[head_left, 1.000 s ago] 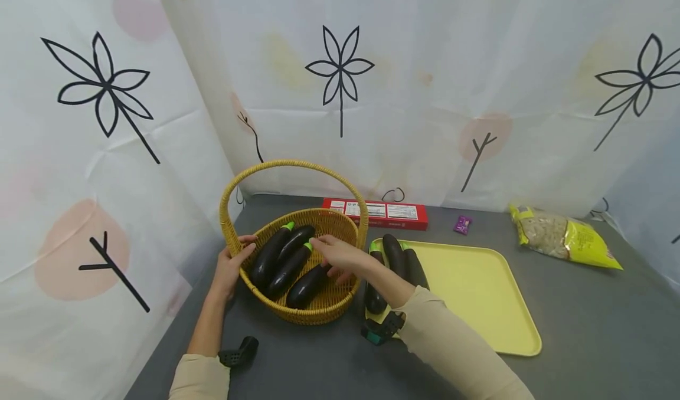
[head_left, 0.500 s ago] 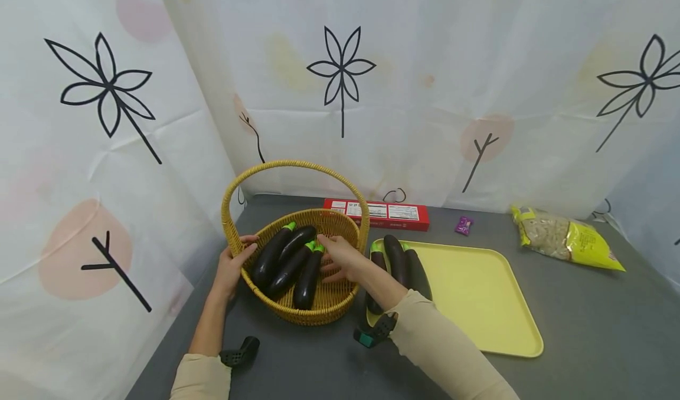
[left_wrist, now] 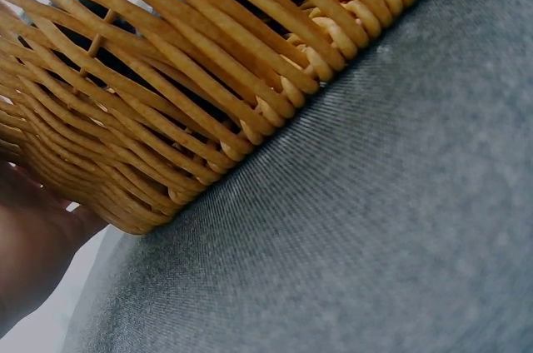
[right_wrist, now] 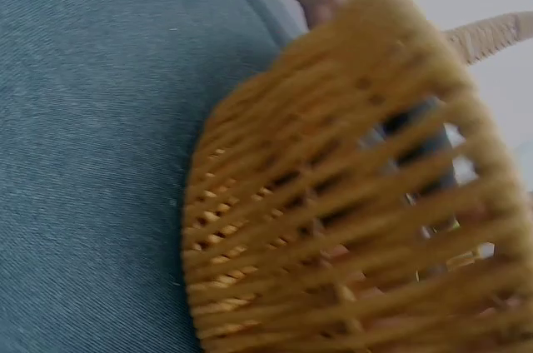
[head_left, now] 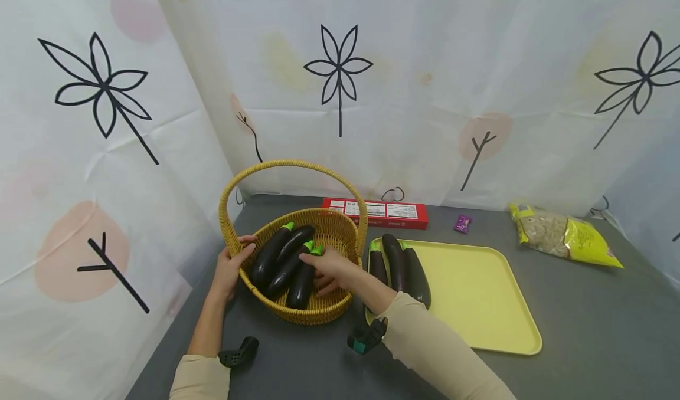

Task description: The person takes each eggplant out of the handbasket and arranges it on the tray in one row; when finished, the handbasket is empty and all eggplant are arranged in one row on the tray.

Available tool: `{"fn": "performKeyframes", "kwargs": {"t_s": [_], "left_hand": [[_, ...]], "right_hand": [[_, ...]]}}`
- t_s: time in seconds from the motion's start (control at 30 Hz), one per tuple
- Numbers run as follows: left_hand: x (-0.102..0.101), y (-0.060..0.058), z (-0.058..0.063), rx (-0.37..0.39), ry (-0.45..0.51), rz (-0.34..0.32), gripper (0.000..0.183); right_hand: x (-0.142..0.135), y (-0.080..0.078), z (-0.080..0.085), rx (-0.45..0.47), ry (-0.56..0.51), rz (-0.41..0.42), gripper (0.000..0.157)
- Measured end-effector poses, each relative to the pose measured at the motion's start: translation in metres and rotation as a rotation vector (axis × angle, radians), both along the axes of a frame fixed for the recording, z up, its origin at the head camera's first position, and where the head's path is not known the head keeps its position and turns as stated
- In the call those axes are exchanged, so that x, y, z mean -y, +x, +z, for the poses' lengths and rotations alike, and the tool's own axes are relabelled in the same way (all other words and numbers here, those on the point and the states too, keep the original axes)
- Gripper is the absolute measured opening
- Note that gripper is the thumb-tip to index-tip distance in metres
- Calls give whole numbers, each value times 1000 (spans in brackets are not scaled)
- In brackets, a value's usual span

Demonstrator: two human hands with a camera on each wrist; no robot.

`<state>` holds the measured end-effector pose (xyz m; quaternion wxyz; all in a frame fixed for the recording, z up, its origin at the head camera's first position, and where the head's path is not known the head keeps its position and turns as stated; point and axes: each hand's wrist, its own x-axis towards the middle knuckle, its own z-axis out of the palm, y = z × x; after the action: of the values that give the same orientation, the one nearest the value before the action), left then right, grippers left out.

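On the left of the table stands a yellow wicker basket [head_left: 319, 315] with a tall arched handle. Inside lie several dark eggplants [head_left: 271, 255] with green stem ends, side by side. My left hand [head_left: 228, 270] grips the basket's left rim near the foot of the handle; in the left wrist view this hand [left_wrist: 33, 245] shows at the edge beside the weave. My right hand [head_left: 334, 270] reaches into the basket and holds the rightmost eggplant [head_left: 301, 286] by its upper part, thumb across it. In the right wrist view the basket wall [right_wrist: 333, 203] hides most of the fingers.
Right of the basket is a yellow tray [head_left: 478, 294] with three eggplants [head_left: 417, 276] along its left side. Behind stand a red box [head_left: 374, 213] and a small purple packet [head_left: 463, 223]. A yellow-ended bag [head_left: 563, 236] lies at the far right.
The rightmost eggplant in the basket has turned more upright, with its stem end swinging left towards the others. My right hand has moved slightly down with it. The left hand stays on the rim.
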<state>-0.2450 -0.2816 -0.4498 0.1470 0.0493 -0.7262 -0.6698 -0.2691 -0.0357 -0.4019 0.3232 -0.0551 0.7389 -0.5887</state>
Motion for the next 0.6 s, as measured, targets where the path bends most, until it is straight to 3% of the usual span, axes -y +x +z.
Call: {"fn": "performKeyframes", "kwargs": {"t_s": [0.2,0.4,0.5,0.6], "left_hand": [[0,1,0,-8,-3,-4,41],[1,1,-2,-14,-12,-3,40],[0,1,-2,-23,-8,-4,36],[0,2,-1,-30,-4,2,31]], "right_hand": [[11,10,-5,-102,92,-23,102],[22,15,-8,-236,247,-21,108],[23,16,-7,-225,233,-31,110],[20,15,-4,-146,151,-63,111]]}}
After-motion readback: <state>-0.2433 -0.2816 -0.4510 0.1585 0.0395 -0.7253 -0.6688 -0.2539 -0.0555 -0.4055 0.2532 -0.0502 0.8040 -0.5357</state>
